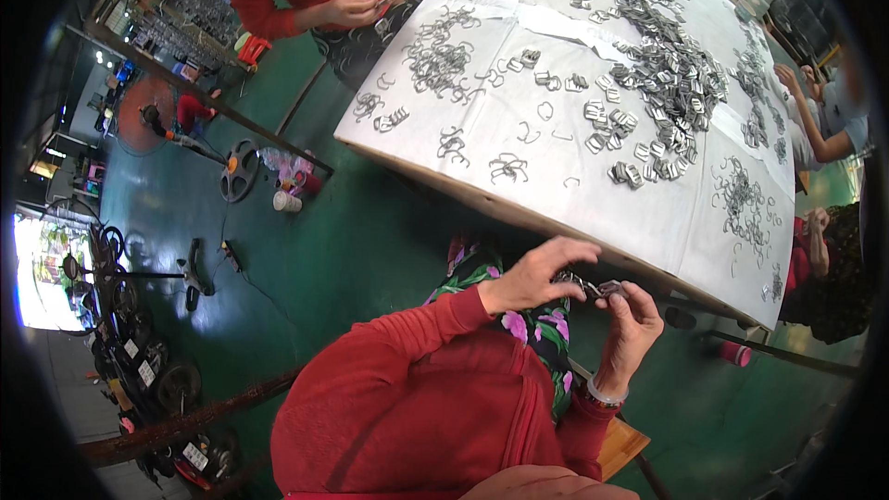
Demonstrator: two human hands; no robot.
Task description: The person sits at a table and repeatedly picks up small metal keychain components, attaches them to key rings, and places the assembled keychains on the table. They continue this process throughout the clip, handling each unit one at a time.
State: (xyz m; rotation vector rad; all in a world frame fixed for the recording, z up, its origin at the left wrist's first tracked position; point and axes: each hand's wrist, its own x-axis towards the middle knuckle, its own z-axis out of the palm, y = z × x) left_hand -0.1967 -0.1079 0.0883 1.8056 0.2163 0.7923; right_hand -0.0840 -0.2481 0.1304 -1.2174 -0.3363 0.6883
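I can read no text from here; the white plates (147, 373) on the motorbikes (139, 398), well left of the counter (602, 213), stay illegible to me.

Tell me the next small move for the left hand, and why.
Probably close the left hand gently toward the shiny metal bits beside its thumb: its fingers look parted, while the right hand pinches a grey metal piece.

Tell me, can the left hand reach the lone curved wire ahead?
Likely yes: just the table edge and white cover lie between the left hand and curved wire, though its fingers seem busy with metal.
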